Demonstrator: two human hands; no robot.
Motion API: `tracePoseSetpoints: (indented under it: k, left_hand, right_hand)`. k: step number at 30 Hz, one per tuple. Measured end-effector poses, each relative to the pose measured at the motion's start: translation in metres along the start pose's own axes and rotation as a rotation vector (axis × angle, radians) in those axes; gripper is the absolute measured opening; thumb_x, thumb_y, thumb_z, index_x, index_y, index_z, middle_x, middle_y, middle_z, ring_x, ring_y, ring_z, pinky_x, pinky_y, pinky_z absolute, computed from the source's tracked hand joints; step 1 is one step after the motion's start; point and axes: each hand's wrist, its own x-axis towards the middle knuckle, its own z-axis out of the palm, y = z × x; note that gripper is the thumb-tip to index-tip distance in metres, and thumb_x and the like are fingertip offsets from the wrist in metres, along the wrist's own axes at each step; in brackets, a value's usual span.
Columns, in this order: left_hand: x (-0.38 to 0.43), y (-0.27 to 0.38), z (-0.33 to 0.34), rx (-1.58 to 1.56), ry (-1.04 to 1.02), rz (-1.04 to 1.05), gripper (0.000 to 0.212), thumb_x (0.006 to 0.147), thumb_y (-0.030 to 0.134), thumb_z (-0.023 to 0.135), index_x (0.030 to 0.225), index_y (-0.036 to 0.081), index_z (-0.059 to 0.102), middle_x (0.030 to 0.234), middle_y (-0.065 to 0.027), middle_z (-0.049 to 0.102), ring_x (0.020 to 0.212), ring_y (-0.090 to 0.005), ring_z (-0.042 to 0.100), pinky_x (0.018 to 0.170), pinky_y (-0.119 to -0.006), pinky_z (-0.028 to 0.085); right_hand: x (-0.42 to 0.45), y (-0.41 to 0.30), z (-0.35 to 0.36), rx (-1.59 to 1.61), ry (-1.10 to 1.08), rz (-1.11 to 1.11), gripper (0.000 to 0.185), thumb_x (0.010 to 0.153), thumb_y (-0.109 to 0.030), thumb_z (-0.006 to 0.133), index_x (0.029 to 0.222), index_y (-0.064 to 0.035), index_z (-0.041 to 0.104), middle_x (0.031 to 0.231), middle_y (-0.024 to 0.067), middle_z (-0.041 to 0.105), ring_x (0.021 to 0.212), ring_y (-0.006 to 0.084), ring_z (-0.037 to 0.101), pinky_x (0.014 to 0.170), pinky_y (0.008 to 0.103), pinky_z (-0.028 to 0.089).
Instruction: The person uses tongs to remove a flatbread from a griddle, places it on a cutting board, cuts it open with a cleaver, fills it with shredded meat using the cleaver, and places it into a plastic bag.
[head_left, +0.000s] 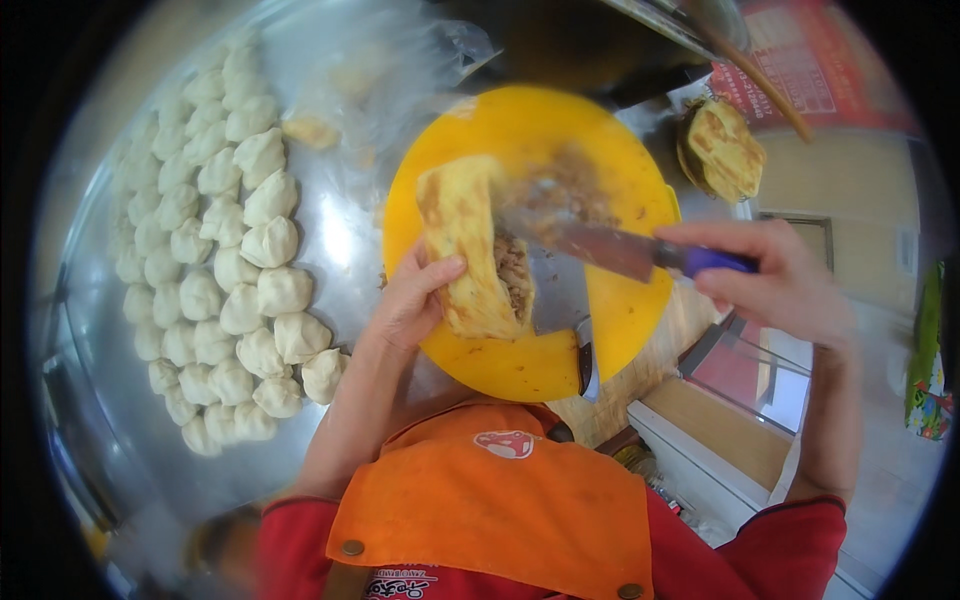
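Observation:
My left hand (409, 304) grips a browned flatbread (465, 225) from its left side, thumb on top. The bread's right side is slit, and chopped meat filling (514, 274) shows in the opening. My right hand (784, 281) holds a knife by its blue-purple handle (716, 262), its blade (611, 251) pointing left towards the bread. The blade's far end is blurred, close to a pile of chopped meat (570, 180). Underneath is a round yellow cutting board (630, 322). A wide metal blade (559, 289) lies on the board, partly behind the bread, beside a dark handle (585, 356).
Rows of pale dough balls (274, 240) cover the left of the metal counter (337, 180). Behind them are a bread piece (311, 131) and clear plastic (457, 45). Another flatbread (724, 154) sits at the right, below a wooden stick (772, 94) and red packaging (795, 67) bearing writing.

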Motion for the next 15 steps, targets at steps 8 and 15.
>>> tracePoseSetpoints:
  k: [8, 15]
  left_hand:
    - [0.004, 0.006, 0.016, 0.131, -0.091, -0.064, 0.054, 0.071, 0.008, 0.065, 0.118, 0.004, 0.040, 0.107, -0.0070, 0.053, 0.097, -0.0171, 0.053, 0.084, -0.031, 0.045]
    - [0.004, -0.012, 0.015, 0.000, -0.086, -0.160, 0.052, 0.072, 0.009, 0.065, 0.117, 0.004, 0.040, 0.108, -0.0067, 0.054, 0.098, -0.0178, 0.053, 0.084, -0.032, 0.044]
  right_hand:
    - [0.015, 0.026, -0.009, -0.018, -0.178, -0.012, 0.035, 0.079, -0.018, 0.059, 0.112, -0.0102, 0.056, 0.065, -0.0019, 0.052, 0.052, 0.0037, 0.045, 0.044, 0.0167, 0.037]
    - [0.033, 0.012, 0.002, -0.050, -0.032, -0.067, 0.033, 0.079, -0.013, 0.054, 0.109, -0.0009, 0.053, 0.074, 0.0027, 0.056, 0.060, 0.0079, 0.048, 0.054, 0.0216, 0.040]
